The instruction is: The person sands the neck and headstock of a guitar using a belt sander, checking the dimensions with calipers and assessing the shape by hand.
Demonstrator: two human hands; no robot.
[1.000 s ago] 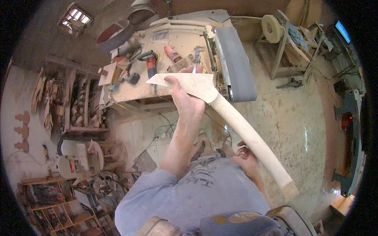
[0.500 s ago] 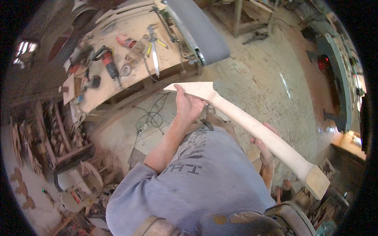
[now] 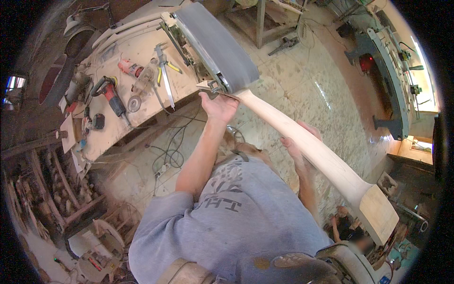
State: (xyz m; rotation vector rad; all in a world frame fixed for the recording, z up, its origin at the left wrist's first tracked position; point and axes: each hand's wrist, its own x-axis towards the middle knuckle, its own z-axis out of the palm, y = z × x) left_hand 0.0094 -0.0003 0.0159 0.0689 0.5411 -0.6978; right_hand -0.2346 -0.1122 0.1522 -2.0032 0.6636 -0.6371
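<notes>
A long, curved, pale wooden furniture leg (image 3: 326, 158) slants from the belt's near end down to the lower right, where it finishes in a thick square block. My left hand (image 3: 221, 107) supports its far, flared end from below, the thumb stretched out to the left. Around the middle of the shaft my right hand (image 3: 294, 147) is wrapped, with part of the fingers behind the wood. The grey belt sander (image 3: 215, 47) covers part of the flared end; I cannot tell exactly where wood and belt touch.
Left of the sander, a workbench (image 3: 142, 106) bears a red angle grinder (image 3: 112, 97), a caliper (image 3: 164, 78), yellow-handled pliers (image 3: 174, 68) and a loose disc (image 3: 135, 103). Cables (image 3: 170, 151) lie on the floor beneath. A grey machine (image 3: 390, 85) stands at right. Another person (image 3: 347, 225) shows low right.
The furniture leg has moved forward with both hands, its flared end now at the sander belt. The belt looks streaked now. The view has shifted too.
</notes>
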